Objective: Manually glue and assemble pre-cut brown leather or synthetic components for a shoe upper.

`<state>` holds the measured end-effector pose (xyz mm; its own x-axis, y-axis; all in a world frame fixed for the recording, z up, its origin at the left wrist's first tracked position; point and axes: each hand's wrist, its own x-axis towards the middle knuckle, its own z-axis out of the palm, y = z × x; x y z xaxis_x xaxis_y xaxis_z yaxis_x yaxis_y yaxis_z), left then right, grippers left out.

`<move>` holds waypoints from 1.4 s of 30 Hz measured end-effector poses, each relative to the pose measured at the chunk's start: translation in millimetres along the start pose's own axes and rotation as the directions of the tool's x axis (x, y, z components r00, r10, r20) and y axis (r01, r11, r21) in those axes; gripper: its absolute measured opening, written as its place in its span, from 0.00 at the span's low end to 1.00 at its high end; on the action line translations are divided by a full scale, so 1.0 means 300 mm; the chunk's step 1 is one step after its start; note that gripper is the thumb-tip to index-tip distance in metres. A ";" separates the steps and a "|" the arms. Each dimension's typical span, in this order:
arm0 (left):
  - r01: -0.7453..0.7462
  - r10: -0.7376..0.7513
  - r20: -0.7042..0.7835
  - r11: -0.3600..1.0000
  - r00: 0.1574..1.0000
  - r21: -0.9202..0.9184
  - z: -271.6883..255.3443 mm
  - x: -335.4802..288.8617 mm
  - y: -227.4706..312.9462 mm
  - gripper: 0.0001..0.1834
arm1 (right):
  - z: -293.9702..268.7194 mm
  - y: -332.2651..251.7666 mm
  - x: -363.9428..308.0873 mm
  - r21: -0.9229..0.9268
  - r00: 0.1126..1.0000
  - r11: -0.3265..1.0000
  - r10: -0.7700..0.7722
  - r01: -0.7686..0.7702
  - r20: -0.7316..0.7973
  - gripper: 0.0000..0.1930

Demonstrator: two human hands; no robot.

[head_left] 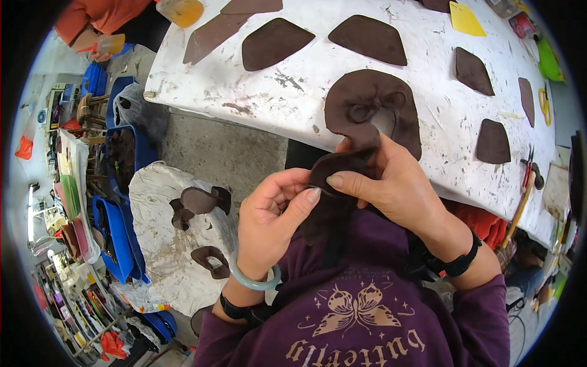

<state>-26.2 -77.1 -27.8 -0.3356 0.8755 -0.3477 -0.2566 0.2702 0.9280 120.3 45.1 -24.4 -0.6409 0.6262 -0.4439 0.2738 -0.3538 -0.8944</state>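
Observation:
In front of my chest, both hands are closed on a dark brown leather piece [327,214], bent into a curve. My left hand [269,214] pinches its left edge between thumb and fingers. My right hand [400,183] grips its upper part, thumb on top and fingers underneath. Just beyond, a larger rounded brown leather piece [348,88] with an opening and puckered folds lies on the white-covered table [269,104]. Whether it joins the piece I hold, I cannot tell. Flat brown panels [368,40] are spread farther back and to the right.
At left stands a cloth-covered round stand [153,214] with curled brown pieces [199,200]. Blue bins [113,238] are beyond it. A hammer [523,199] and yellow-handled scissors [544,107] are at right. Another person's hand holds a bottle of amber liquid [112,43] at upper left.

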 end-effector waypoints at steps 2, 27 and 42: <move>-0.033 0.031 -0.036 0.998 0.999 -0.061 0.003 -0.001 -0.003 0.15 | -0.012 0.002 -0.005 -0.020 0.998 0.998 -0.056 0.057 0.025 0.20; -0.385 0.398 -0.003 0.890 0.917 0.244 -0.009 -0.023 -0.045 0.09 | -0.037 0.011 -0.017 -0.072 0.985 0.997 -0.027 0.040 0.170 0.21; -0.239 0.245 -0.045 0.964 0.968 0.113 -0.001 -0.026 -0.032 0.09 | -0.035 0.024 -0.024 0.066 0.972 0.993 -0.107 0.095 0.210 0.24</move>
<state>-21.4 -86.7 -34.1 -0.4286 0.8962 -0.1149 -0.0651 0.0962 0.9932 134.4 45.3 -28.4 -0.8027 0.5009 -0.3238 0.1631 -0.3378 -0.9270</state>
